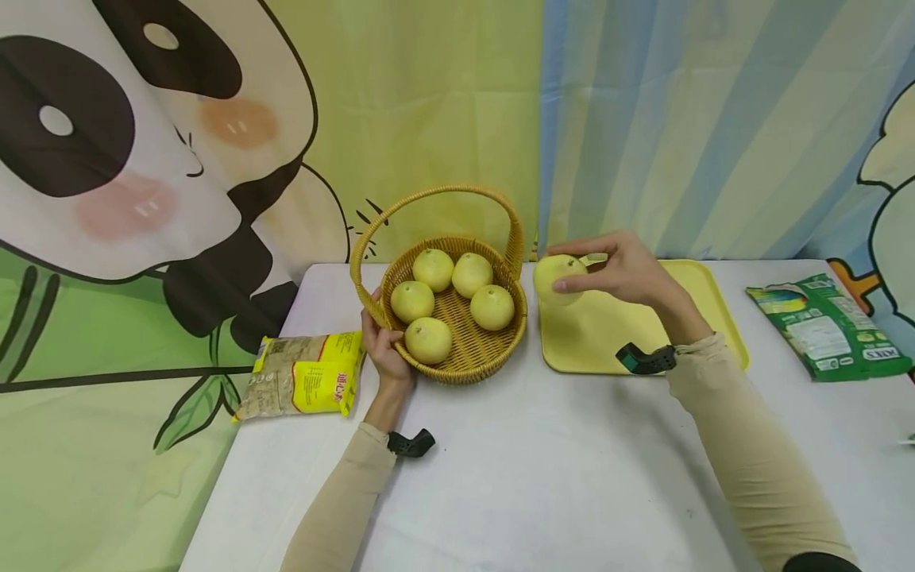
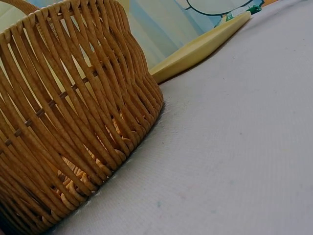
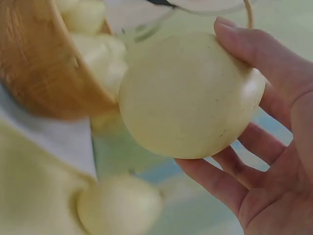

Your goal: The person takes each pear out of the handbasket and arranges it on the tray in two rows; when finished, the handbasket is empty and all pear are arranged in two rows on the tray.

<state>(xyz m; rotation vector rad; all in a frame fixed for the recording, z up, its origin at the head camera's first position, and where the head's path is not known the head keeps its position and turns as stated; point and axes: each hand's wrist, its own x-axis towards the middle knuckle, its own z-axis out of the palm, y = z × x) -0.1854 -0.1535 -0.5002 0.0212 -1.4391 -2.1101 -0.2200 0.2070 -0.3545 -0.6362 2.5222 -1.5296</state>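
My right hand (image 1: 622,266) holds a pale yellow-green round fruit (image 1: 556,278) between thumb and fingers, above the left end of the yellow tray (image 1: 643,349). In the right wrist view, the thumb lies on one side of this speckled fruit (image 3: 190,98) and the fingers on the other. A second fruit (image 3: 120,205) sits below it near the tray. My left hand (image 1: 388,349) grips the left side of a woven basket (image 1: 468,373), by the foot of its tall handle. Several similar fruits (image 1: 429,340) lie inside. The left wrist view shows the basket's woven wall (image 2: 73,107).
A yellow and clear food packet (image 1: 303,373) lies left of the basket, close to my left hand. On the far right is a green snack bag (image 1: 829,327). A printed curtain (image 1: 443,103) hangs behind the white table (image 1: 529,477).
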